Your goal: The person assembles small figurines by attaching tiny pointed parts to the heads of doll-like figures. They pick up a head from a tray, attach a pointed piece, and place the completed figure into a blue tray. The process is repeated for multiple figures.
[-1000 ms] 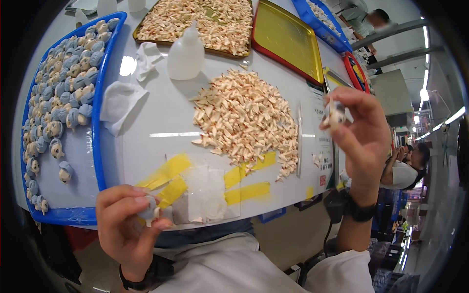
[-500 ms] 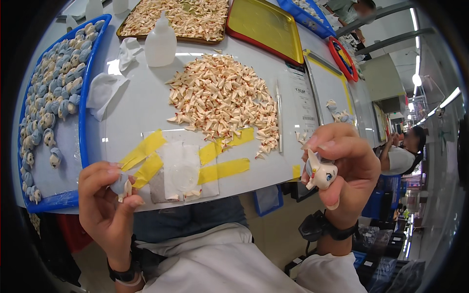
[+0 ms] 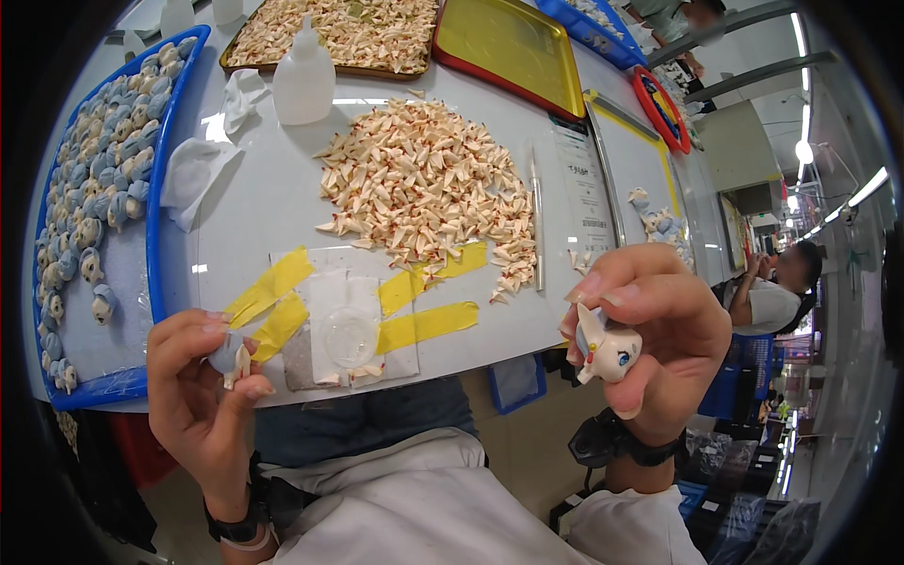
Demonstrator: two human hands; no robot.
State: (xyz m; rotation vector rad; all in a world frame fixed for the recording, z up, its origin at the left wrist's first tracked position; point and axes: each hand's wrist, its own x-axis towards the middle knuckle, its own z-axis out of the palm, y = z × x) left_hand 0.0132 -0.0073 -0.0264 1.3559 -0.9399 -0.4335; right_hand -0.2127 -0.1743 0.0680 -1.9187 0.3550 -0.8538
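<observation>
Two hands (image 3: 193, 400) (image 3: 676, 325), one doll head (image 3: 614, 351) in each

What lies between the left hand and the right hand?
In the head view, yellow tape strips, a white sheet and a clear round piece on it lie between the left hand and the right hand.

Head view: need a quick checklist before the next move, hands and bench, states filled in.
1. Left hand holding its blue-capped doll head: ok, in the fingertips.
2. Right hand holding its cream doll head: ok, one blue eye showing.
3. Far side of that cream head sound: cannot tell, hidden.
4. Squeeze bottle upright: ok.
5. Loose pointed pieces all in trays: not ok, many heaped on the table.
</observation>
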